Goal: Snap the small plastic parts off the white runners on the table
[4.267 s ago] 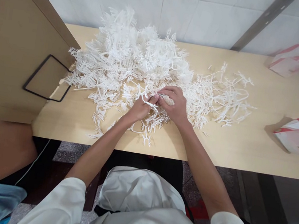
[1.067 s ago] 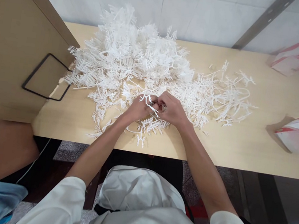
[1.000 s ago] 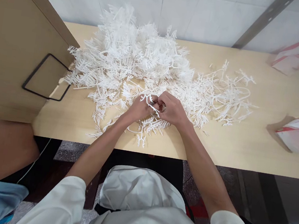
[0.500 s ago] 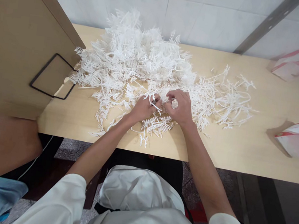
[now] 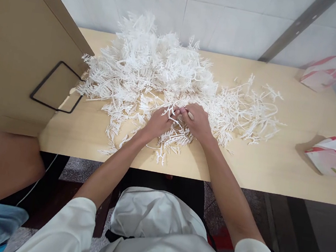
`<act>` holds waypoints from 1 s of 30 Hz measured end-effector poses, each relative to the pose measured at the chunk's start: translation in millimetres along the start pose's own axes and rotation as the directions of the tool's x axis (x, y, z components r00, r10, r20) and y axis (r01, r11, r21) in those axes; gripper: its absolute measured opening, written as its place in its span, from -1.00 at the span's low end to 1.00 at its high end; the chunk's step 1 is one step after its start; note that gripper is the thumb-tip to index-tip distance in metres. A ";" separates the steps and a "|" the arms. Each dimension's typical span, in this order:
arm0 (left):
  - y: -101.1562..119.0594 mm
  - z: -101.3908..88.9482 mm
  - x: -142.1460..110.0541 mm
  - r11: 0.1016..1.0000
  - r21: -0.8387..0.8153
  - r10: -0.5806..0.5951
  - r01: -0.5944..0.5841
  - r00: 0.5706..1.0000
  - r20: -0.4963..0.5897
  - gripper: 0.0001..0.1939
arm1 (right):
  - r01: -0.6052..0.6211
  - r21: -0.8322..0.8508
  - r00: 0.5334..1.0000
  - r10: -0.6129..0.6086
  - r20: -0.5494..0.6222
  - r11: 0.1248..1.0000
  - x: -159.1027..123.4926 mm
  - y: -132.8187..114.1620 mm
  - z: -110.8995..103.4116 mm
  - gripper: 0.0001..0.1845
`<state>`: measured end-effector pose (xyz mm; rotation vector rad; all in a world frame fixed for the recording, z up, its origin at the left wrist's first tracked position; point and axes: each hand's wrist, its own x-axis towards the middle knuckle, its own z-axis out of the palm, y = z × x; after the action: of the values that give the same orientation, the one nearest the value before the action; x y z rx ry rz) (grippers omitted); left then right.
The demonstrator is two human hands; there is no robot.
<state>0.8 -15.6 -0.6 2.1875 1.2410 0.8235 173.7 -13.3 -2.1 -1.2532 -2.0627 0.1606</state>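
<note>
A white branched plastic sprig (image 5: 170, 109) is pinched in the fingers of my left hand (image 5: 160, 121), its forked tips sticking up and out past the knuckles. Right beside it, my right hand (image 5: 198, 121) is closed, thumb against fingertips, and meets the left fingertips at the sprig. Whatever sits between the right fingers is hidden. Behind and around both hands spreads a big heap of similar white sprigs (image 5: 157, 62). One loose forked piece (image 5: 160, 156) lies in front of my hands, close to the table's near edge.
A cardboard panel (image 5: 25, 53) with a black wire frame (image 5: 58, 86) stands on the left of the table (image 5: 274, 165). Past it is a co-worker's arm (image 5: 10, 167). On the right stand two red-and-white paper bags (image 5: 334, 154). A tiled wall (image 5: 230, 27) runs behind.
My right hand has moved left until its fingertips meet those of my left hand; its curled fingers have closed. My left hand still holds the sprig. The view has shifted slightly.
</note>
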 end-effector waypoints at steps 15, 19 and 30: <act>-3.1 -0.7 -1.6 0.985 0.170 0.066 -0.041 0.988 -0.141 -0.86 | 0.009 -0.138 0.988 -0.030 -0.150 0.990 -4.1 1.5 -1.1 -0.78; -1.3 -3.9 -0.1 0.992 0.117 -0.013 0.034 0.984 -0.180 -0.78 | -0.077 -0.051 0.969 0.063 -0.240 0.996 -2.9 2.1 -1.2 -0.85; -7.8 3.1 2.2 0.982 0.158 0.110 -0.100 0.992 -0.055 -0.75 | -0.004 0.153 0.994 0.020 -0.103 0.988 -3.3 -4.1 0.7 -0.74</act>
<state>-0.6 -10.4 -7.4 2.3854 1.2673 0.8700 171.2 -18.0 -2.5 -1.1567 -1.9161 0.2492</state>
